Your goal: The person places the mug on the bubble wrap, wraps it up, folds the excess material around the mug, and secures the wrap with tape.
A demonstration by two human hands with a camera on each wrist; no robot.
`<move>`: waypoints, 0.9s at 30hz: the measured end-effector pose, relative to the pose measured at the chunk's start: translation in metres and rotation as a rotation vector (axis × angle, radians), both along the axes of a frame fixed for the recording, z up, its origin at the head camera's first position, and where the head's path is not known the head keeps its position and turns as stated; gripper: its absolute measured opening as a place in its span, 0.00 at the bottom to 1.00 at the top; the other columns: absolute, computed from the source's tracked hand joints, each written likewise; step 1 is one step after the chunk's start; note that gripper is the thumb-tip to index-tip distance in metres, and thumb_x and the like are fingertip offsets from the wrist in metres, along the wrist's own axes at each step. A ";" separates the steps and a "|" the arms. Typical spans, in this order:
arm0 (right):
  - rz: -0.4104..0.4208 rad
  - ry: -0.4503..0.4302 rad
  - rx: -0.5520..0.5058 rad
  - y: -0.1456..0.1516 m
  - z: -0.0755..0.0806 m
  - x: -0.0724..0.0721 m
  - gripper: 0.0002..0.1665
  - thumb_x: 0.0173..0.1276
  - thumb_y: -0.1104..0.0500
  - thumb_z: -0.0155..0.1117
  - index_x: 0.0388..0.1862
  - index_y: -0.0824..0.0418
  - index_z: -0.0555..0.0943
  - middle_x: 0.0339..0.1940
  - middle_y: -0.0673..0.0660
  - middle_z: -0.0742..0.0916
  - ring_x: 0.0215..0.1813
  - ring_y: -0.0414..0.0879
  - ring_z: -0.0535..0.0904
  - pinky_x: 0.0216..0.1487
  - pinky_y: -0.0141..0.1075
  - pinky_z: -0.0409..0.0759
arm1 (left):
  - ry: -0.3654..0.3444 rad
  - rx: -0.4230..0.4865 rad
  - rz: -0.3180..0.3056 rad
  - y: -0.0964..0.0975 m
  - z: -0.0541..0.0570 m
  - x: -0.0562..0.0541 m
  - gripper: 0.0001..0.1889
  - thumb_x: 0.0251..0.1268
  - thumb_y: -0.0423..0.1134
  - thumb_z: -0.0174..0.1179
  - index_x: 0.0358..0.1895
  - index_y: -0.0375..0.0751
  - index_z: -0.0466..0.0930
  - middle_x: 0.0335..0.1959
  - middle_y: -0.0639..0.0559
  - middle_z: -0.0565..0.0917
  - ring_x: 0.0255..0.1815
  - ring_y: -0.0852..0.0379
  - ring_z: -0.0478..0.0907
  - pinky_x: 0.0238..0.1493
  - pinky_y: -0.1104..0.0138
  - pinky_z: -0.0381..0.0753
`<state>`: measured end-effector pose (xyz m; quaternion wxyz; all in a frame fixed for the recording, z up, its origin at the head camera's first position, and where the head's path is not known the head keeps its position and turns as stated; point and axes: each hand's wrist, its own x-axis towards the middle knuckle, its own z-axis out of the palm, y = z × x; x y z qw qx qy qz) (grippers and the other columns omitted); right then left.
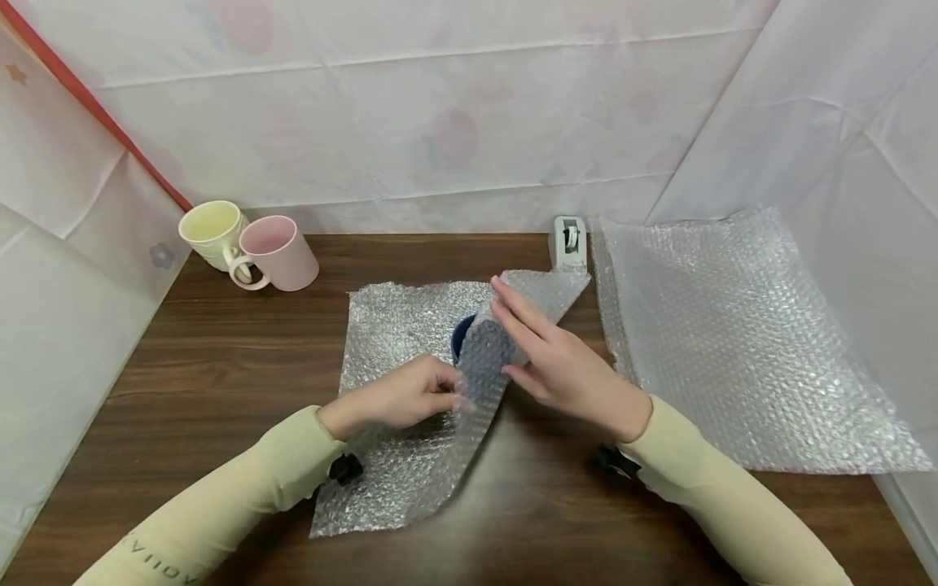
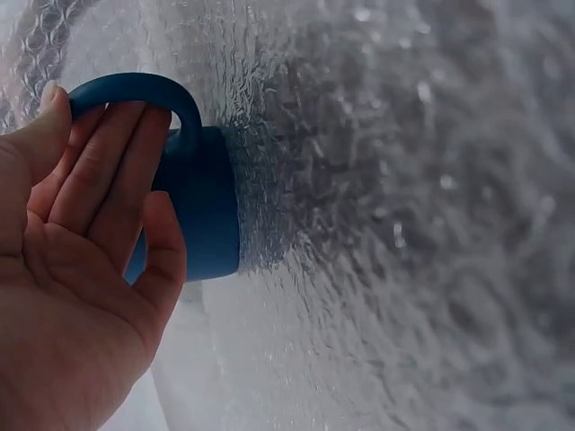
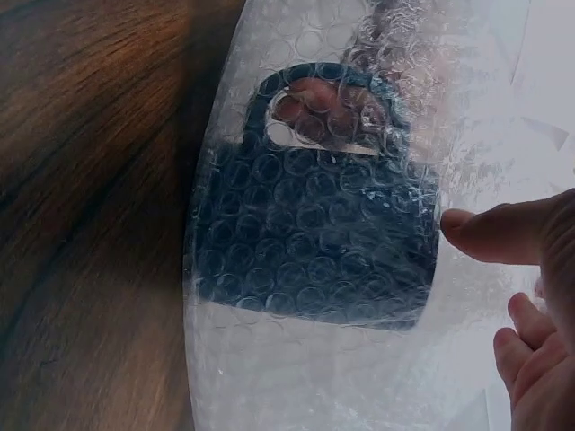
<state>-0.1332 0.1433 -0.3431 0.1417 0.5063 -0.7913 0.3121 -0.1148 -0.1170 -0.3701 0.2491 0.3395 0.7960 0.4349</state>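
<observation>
A blue mug (image 1: 460,335) stands on a sheet of bubble wrap (image 1: 396,325), whose right side is folded up over it. My left hand (image 1: 403,395) holds the mug by its handle (image 2: 144,87), thumb on the outside and fingers passed through the loop. Through the raised wrap, the mug's dark body (image 3: 314,233) shows in the right wrist view. Against the folded flap lies my right hand (image 1: 560,366), its fingers extended and the thumb (image 3: 494,232) close by the mug's edge. The wrap hides most of the mug from the head camera.
A yellow mug (image 1: 212,232) and a pink mug (image 1: 289,256) stand together at the back left. Behind the wrap is a white tape dispenser (image 1: 569,242). More bubble wrap sheets (image 1: 740,350) lie on the right of the brown table (image 1: 242,358). Curtains border the back and sides.
</observation>
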 end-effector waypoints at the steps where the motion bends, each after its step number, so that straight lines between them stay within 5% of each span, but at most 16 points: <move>1: 0.005 -0.001 0.002 0.000 -0.001 -0.001 0.57 0.53 0.73 0.76 0.78 0.71 0.54 0.80 0.67 0.54 0.61 0.53 0.76 0.46 0.30 0.82 | 0.001 0.000 0.004 0.001 0.000 0.000 0.10 0.69 0.39 0.63 0.27 0.48 0.81 0.16 0.63 0.68 0.15 0.68 0.59 0.20 0.72 0.64; 6: 0.031 -0.045 0.013 0.000 -0.001 -0.003 0.59 0.54 0.72 0.76 0.80 0.67 0.53 0.81 0.66 0.52 0.56 0.50 0.78 0.42 0.30 0.81 | 0.017 -0.014 0.027 0.004 -0.002 -0.001 0.06 0.69 0.39 0.64 0.33 0.45 0.86 0.19 0.61 0.77 0.13 0.69 0.59 0.18 0.72 0.65; 9: 0.059 -0.107 0.020 -0.001 -0.002 -0.004 0.61 0.55 0.73 0.75 0.81 0.62 0.50 0.81 0.65 0.50 0.63 0.50 0.76 0.40 0.31 0.81 | 0.005 -0.050 0.056 0.004 -0.002 0.000 0.15 0.67 0.43 0.65 0.22 0.43 0.82 0.12 0.62 0.72 0.09 0.69 0.55 0.12 0.73 0.61; 12: 0.049 -0.147 0.011 -0.001 -0.005 -0.004 0.59 0.56 0.72 0.75 0.81 0.62 0.52 0.82 0.64 0.50 0.60 0.48 0.79 0.36 0.31 0.81 | -0.014 -0.090 0.084 0.005 -0.001 0.000 0.25 0.66 0.46 0.65 0.11 0.47 0.70 0.05 0.65 0.62 0.06 0.69 0.50 0.09 0.74 0.55; 14: 0.030 -0.128 0.000 0.000 -0.007 -0.005 0.52 0.56 0.70 0.76 0.77 0.64 0.61 0.80 0.64 0.56 0.59 0.48 0.79 0.42 0.31 0.82 | -0.017 -0.107 0.089 0.006 -0.001 0.000 0.27 0.66 0.46 0.66 0.10 0.51 0.64 0.04 0.66 0.55 0.06 0.69 0.50 0.09 0.74 0.55; 20: 0.017 0.001 -0.002 0.003 -0.012 -0.008 0.21 0.59 0.63 0.75 0.53 0.64 0.84 0.60 0.61 0.82 0.65 0.56 0.75 0.68 0.43 0.70 | -0.022 -0.076 0.090 0.006 -0.001 0.000 0.19 0.66 0.44 0.66 0.15 0.47 0.78 0.04 0.65 0.57 0.06 0.69 0.51 0.11 0.74 0.56; 27: 0.019 -0.024 0.073 0.008 -0.021 -0.003 0.21 0.66 0.62 0.69 0.58 0.64 0.82 0.62 0.60 0.82 0.67 0.55 0.74 0.71 0.53 0.64 | -0.057 -0.039 0.074 0.009 -0.002 -0.001 0.09 0.68 0.44 0.65 0.31 0.45 0.85 0.11 0.57 0.72 0.10 0.68 0.57 0.16 0.72 0.67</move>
